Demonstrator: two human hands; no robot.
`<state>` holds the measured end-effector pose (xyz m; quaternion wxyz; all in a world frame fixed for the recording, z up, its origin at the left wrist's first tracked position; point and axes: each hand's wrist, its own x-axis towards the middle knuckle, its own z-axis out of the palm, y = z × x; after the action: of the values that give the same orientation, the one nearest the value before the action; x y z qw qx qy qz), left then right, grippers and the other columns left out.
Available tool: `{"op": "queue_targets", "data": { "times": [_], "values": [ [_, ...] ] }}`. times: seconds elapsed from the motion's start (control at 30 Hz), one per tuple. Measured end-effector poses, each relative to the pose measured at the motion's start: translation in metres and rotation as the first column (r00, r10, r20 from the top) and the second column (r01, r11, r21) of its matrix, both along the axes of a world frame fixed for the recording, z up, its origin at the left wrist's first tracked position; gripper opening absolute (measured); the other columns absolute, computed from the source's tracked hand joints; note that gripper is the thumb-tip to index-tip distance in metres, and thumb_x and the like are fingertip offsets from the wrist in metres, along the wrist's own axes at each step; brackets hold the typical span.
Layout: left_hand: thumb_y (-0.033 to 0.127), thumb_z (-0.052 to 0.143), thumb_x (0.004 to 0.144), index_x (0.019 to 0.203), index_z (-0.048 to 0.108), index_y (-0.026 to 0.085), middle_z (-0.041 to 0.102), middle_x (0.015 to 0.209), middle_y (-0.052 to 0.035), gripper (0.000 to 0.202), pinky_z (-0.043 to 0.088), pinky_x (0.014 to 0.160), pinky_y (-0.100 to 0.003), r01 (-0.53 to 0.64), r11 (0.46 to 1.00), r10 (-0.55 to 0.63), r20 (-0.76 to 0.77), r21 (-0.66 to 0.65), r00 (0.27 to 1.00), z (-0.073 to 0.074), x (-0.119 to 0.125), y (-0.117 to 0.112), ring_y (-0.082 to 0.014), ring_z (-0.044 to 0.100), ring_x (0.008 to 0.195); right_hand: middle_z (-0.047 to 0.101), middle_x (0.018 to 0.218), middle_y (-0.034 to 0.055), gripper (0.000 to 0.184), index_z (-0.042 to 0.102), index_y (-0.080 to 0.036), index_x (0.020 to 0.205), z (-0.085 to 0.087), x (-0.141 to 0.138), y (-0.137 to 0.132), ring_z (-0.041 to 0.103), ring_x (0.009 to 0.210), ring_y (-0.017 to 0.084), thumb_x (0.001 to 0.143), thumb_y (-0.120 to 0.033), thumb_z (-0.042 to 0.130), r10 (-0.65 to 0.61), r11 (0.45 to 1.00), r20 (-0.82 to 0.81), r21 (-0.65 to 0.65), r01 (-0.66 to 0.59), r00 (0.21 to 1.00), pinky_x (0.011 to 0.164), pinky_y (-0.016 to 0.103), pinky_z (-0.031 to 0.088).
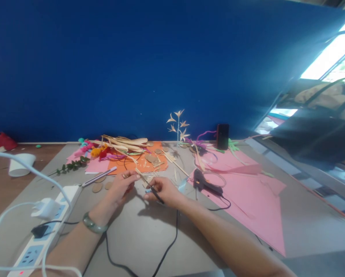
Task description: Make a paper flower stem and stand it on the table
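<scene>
My left hand [122, 188], with a green bangle on its wrist, is pinched on a thin tan straw strip [140, 175] that runs up and left between the two hands. My right hand [163, 191] is closed round a thin dark stick-like tool [156, 194] whose tip points down and right. Both hands hover just above the grey table [149, 238], close together, in front of an orange paper sheet [137, 163] strewn with straw pieces and brown card discs.
A black glue gun [207, 186] lies on pink paper [255, 200] to the right, its cable trailing toward me. A white power strip [42, 231] with plugs lies at left. A straw flower stem [178, 127], a dark phone [222, 135], colourful pipe cleaners [88, 148] and a white cup [20, 164] stand further back.
</scene>
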<state>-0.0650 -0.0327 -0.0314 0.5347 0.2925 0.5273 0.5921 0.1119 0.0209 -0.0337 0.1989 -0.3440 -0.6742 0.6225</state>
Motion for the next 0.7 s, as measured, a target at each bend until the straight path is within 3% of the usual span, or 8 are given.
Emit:
{"op": "queue_targets", "data": {
  "times": [0.37, 0.7],
  "values": [
    [0.026, 0.074, 0.057, 0.055, 0.045, 0.019, 0.022, 0.041, 0.013, 0.03, 0.009, 0.041, -0.019, 0.058, 0.998, -0.058, 0.131, 0.003, 0.99, -0.0017, 0.0025, -0.0008, -0.0029, 0.014, 0.038, 0.043, 0.043, -0.0101, 0.054, 0.058, -0.016, 0.073, 0.0029, 0.0006, -0.0035, 0.032, 0.042, 0.005, 0.043, -0.052, 0.085, -0.002, 1.0, 0.002, -0.027, 0.002, 1.0, 0.042, 0.019, 0.021],
    [0.024, 0.071, 0.057, 0.054, 0.044, 0.02, 0.024, 0.042, 0.0117, 0.028, 0.011, 0.04, -0.019, 0.037, 0.999, -0.039, 0.136, 0.02, 0.99, -0.0009, 0.0042, -0.0009, -0.0036, 0.016, 0.039, 0.044, 0.039, -0.01, 0.049, 0.058, -0.017, 0.07, 0.0034, -0.0007, -0.0048, 0.035, 0.038, 0.006, 0.044, -0.049, 0.086, -0.024, 0.998, -0.003, -0.052, 0.024, 1.0, 0.04, 0.02, 0.024]
  ]
}}
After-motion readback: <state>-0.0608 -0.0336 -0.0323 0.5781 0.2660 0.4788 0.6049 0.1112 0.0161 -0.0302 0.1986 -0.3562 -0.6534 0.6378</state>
